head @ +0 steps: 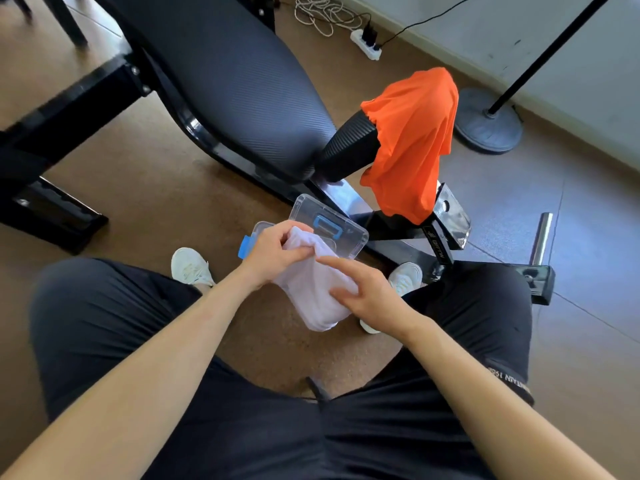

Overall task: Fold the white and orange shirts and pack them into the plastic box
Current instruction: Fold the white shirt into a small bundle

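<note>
White, light and floppy, the folded shirt [311,303] hangs near the plastic box [351,237], its top edge pinched by the left hand [273,254], the right hand [370,299] laid flat on it, likely needing support underneath; the orange shirt [412,140] drapes the bench's end roller [346,147].

The white shirt [311,299] fills the gap between the left fingers [296,252] and right fingers [341,264]; just beyond them the plastic box [256,232] and its tilted lid [332,220] block the floor [156,202]; behind those runs the black bench frame [398,232]; farther beyond the right fingers hangs the orange shirt [412,143]; left of the left fingers, past a white shoe [190,266], the floor lies open.
</note>
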Action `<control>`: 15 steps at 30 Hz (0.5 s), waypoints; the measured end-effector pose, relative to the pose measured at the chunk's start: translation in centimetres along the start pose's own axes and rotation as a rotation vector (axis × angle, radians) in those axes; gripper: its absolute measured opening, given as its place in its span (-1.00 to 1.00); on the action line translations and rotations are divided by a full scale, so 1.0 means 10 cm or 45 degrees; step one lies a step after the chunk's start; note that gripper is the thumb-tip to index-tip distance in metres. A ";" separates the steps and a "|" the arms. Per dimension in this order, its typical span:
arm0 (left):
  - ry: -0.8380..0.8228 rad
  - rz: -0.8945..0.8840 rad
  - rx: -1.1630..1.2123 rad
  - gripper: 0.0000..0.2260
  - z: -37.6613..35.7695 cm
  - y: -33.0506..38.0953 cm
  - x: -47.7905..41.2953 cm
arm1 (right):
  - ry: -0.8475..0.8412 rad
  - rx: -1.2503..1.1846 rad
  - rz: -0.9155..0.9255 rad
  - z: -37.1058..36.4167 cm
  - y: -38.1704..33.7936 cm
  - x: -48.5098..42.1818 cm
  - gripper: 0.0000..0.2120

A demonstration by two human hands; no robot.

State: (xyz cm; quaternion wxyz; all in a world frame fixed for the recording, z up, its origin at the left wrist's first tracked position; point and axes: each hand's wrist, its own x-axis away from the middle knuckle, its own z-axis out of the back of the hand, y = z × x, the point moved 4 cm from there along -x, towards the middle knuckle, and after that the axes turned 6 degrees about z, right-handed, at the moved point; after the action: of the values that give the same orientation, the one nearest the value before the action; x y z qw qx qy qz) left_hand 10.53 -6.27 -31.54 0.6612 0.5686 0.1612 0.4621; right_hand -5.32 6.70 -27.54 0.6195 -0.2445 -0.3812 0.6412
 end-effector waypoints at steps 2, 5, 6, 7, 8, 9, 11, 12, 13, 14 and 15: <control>0.013 -0.026 -0.049 -0.69 0.00 -0.01 -0.03 | -0.063 0.163 0.005 -0.02 0.03 0.01 -0.55; 0.036 -0.032 -0.103 -0.65 0.01 -0.03 -0.05 | -0.113 0.262 -0.072 0.01 0.11 0.03 -0.55; 0.041 -0.042 -0.118 -0.62 0.02 -0.03 -0.04 | -0.100 0.292 -0.086 0.03 0.13 0.03 -0.54; 0.030 -0.055 -0.132 -0.59 0.03 -0.02 -0.04 | -0.076 0.309 -0.098 0.05 0.15 0.03 -0.54; 0.000 -0.063 -0.140 -0.54 0.03 -0.01 -0.03 | -0.049 0.304 -0.117 0.06 0.17 0.03 -0.53; -0.044 -0.062 -0.135 -0.47 0.04 0.00 -0.01 | -0.020 0.278 -0.143 0.08 0.19 0.03 -0.52; -0.131 -0.032 -0.119 -0.38 0.04 0.00 0.03 | 0.051 0.150 -0.202 0.13 0.19 0.05 -0.50; -0.151 -0.023 -0.131 -0.39 0.04 0.00 0.05 | 0.078 0.054 -0.246 0.15 0.18 0.06 -0.50; -0.151 -0.029 -0.158 -0.43 0.04 0.00 0.07 | 0.099 -0.037 -0.285 0.16 0.18 0.07 -0.50; -0.140 -0.052 -0.186 -0.49 0.03 0.01 0.08 | 0.108 -0.104 -0.317 0.16 0.18 0.08 -0.50; -0.121 -0.085 -0.204 -0.55 0.01 0.02 0.10 | 0.115 -0.158 -0.338 0.16 0.18 0.09 -0.51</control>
State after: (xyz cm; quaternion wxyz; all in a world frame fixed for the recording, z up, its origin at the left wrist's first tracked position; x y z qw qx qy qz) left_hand 11.06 -5.54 -30.97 0.7265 0.5295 0.1109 0.4237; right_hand -7.75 7.37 -27.90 0.6990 -0.2583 -0.4210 0.5172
